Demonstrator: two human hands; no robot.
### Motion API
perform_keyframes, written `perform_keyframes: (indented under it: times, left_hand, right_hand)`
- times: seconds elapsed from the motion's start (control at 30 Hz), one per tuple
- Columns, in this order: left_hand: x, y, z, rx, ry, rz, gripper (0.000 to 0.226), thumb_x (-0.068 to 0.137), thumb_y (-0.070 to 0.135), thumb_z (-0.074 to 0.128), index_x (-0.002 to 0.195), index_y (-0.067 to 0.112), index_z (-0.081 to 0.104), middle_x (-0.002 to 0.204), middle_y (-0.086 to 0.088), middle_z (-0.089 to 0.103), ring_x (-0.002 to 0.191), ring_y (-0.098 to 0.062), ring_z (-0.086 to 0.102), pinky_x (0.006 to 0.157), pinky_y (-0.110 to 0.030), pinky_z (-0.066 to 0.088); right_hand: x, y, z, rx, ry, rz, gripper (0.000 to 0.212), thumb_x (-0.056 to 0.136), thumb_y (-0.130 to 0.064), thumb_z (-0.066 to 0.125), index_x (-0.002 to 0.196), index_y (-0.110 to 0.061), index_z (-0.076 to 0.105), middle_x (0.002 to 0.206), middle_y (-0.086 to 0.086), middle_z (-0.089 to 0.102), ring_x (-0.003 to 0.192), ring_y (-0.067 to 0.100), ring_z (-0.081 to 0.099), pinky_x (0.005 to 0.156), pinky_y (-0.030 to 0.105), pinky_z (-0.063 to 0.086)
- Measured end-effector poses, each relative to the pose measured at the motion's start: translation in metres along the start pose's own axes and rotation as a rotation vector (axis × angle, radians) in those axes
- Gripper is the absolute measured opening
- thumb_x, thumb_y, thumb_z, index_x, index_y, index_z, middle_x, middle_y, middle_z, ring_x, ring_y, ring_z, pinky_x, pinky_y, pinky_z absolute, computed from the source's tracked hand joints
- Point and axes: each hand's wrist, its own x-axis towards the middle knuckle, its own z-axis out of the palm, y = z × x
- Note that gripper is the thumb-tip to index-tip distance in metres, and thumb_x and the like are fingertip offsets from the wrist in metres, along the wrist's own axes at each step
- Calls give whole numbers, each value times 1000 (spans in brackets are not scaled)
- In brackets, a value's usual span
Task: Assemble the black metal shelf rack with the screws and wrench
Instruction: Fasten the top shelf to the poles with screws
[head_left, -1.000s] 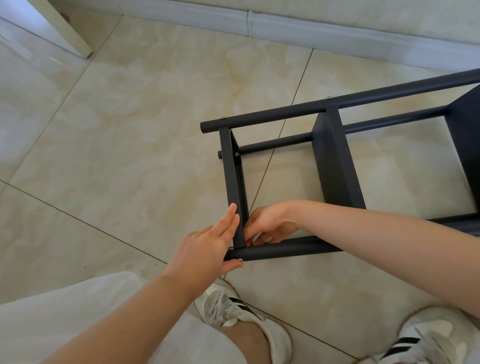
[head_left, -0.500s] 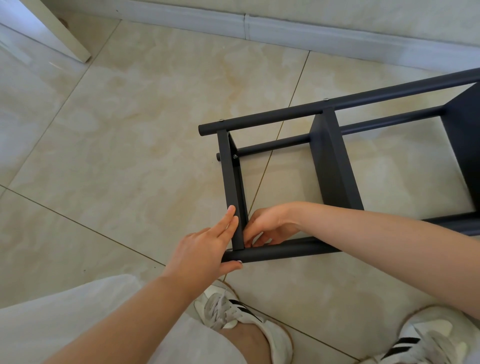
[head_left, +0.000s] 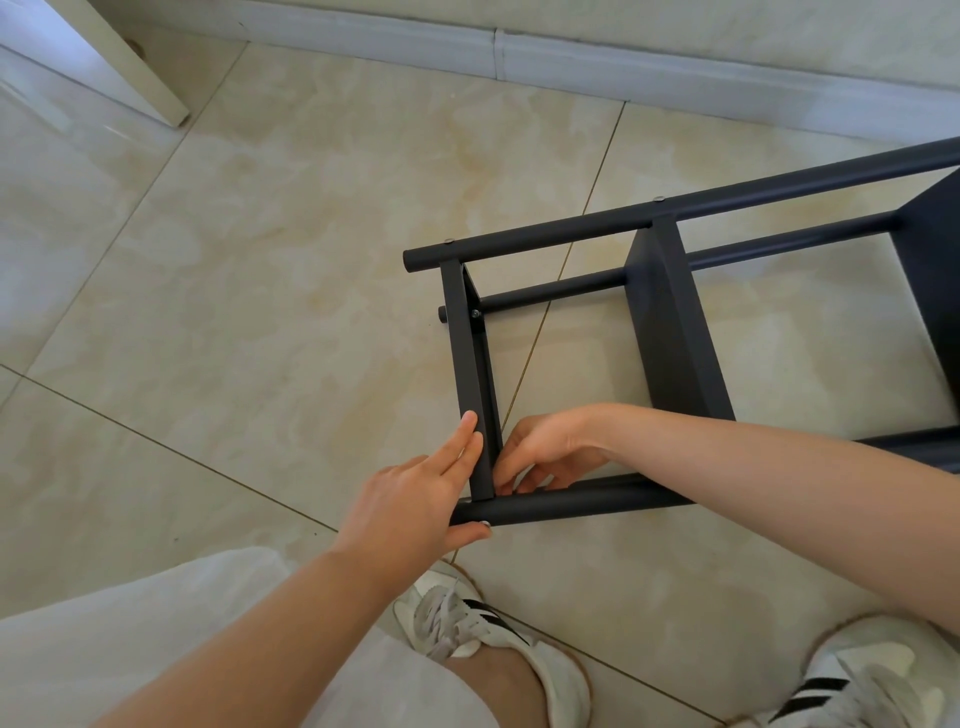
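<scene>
On the tiled floor (head_left: 260, 312), right of centre, the black rack (head_left: 670, 332) lies on its side, its long tubes running off to the right. Work is at its near left corner, where the short end bar (head_left: 467, 353) meets the near tube (head_left: 571, 501). The left hand (head_left: 415, 499) braces that joint: its fingers lie straight along the outer face of the bar and the thumb sits under the tube's end. The right hand (head_left: 550, 447) reaches into the inside of the corner with fingers curled; whether they pinch a screw or a tool I cannot tell, as the hand hides its own fingertips. A fitted screw (head_left: 475, 313) shows at the bar's far end, so this looks like the fastening of the near end. Next, the screw must seat squarely in its hole while the left hand keeps bar and tube aligned; no wrench is visible.
</scene>
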Motion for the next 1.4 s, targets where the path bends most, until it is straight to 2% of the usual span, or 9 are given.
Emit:
perform_keyframes:
  times: [0.13, 0.27, 0.43, 0.63, 0.83, 1.0, 1.27, 1.4]
  left_hand:
    - [0, 1, -1, 6, -1, 3, 91, 92, 69, 45, 160, 27, 1, 150, 19, -35, 117, -9, 54, 87, -25, 50]
    - [0, 1, -1, 7, -4, 6, 91, 92, 69, 45, 160, 27, 0, 151, 19, -35, 119, -9, 54, 88, -25, 50]
    - [0, 1, 0, 7, 2, 7, 91, 92, 69, 44, 160, 27, 0, 150, 18, -35, 120, -9, 53, 90, -25, 50]
    - [-1, 2, -1, 2, 1, 10, 91, 93, 68, 46, 160, 26, 1, 150, 18, -34, 118, -9, 54, 89, -25, 50]
    - [0, 3, -2, 8, -9, 10, 91, 93, 68, 45, 160, 26, -1, 154, 16, -32, 120, -9, 52, 91, -25, 49]
    - [0, 2, -1, -1, -13, 11, 91, 93, 68, 45, 160, 26, -1, 151, 16, -35, 120, -9, 52, 92, -25, 49]
    - [0, 2, -1, -12, -2, 0, 90, 93, 68, 45, 160, 26, 1, 153, 17, -33, 117, -9, 53, 88, -25, 50]
    - [-1, 3, -1, -35, 3, -9, 90, 93, 68, 45, 160, 28, 0, 152, 19, -34, 118, -9, 52, 88, -25, 49]
  right_hand:
    - [2, 0, 3, -32, 27, -6, 17, 91, -23, 67, 106, -16, 70, 102, 3, 71, 100, 20, 66, 89, 34, 55]
    - [3, -1, 3, 44, -2, 0, 30, 91, -19, 66, 119, -8, 67, 110, 9, 68, 104, 22, 65, 97, 37, 51]
    - [2, -1, -3, 5, -19, 32, 19, 90, -20, 67, 107, -12, 70, 100, 5, 69, 99, 20, 64, 94, 35, 51]
    - [6, -2, 0, 36, 0, 39, 30, 91, -18, 67, 119, -8, 66, 122, 12, 67, 119, 28, 61, 103, 41, 48]
    - [2, -5, -2, 37, -38, 63, 25, 92, -15, 65, 116, -7, 67, 104, 8, 66, 102, 24, 62, 103, 40, 48]
    - [1, -3, 3, 43, 0, 47, 21, 92, -17, 66, 109, -6, 68, 92, 7, 63, 86, 21, 57, 94, 36, 49]
    - [-5, -5, 8, 43, 30, 30, 17, 92, -18, 66, 108, -11, 68, 100, 7, 67, 97, 23, 63, 95, 37, 51]
    - [-17, -6, 10, -37, 67, -17, 21, 96, -21, 60, 115, -15, 66, 110, 6, 69, 100, 21, 66, 90, 34, 54]
